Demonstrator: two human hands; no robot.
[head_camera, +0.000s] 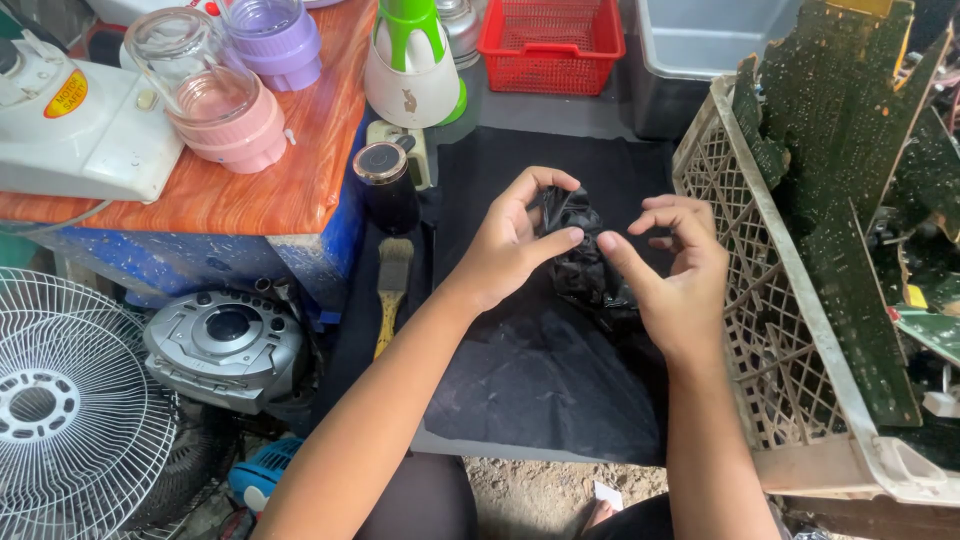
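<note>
Black, crinkled plastic — a bag (578, 250) — sits between my 2 hands over the dark cloth (540, 370). My left hand (510, 245) pinches its top edge with thumb and fingers; my right hand (675, 270) curls around its side, fingertips touching it. It looks bunched, not yet opened — most work remains. Beside me, a beige lattice crate (740, 260) holds green circuit boards (850, 150).

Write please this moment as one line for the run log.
left hand: pinches black crumpled bag | right hand: holds same bag | under: black cloth | right side: lattice crate of circuit boards | left side: paintbrush
</note>
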